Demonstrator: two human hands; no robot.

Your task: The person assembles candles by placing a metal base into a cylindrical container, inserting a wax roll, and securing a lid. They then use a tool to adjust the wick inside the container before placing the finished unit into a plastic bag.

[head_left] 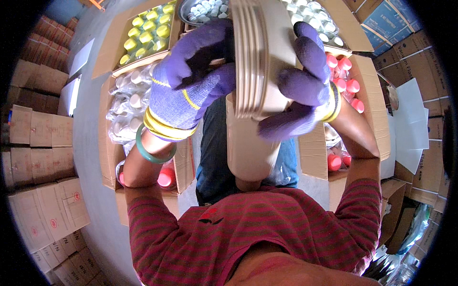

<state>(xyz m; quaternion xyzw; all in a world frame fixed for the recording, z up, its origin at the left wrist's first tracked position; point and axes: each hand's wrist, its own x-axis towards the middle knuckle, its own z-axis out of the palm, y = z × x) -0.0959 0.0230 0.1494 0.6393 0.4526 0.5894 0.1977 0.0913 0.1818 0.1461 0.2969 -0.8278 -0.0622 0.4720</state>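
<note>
Both my hands wear purple knit gloves with yellow cuffs. Between them, a stack of nested beige plastic trays stands on edge in front of my chest, its ribbed rims toward my left. My left hand is curled against the rim side; its fingertips are partly hidden by the stack. On the other side, my right hand presses thumb and fingers against a tray's smooth face. Below the stack, a longer beige piece with a rounded end rests over my lap; whether it is separate I cannot tell.
Open cartons surround my knees: yellow-capped bottles far left, clear-wrapped white-capped bottles at left, red-capped bottles at right. A metal bowl of white caps sits at the far middle. Stacked cardboard boxes line both sides.
</note>
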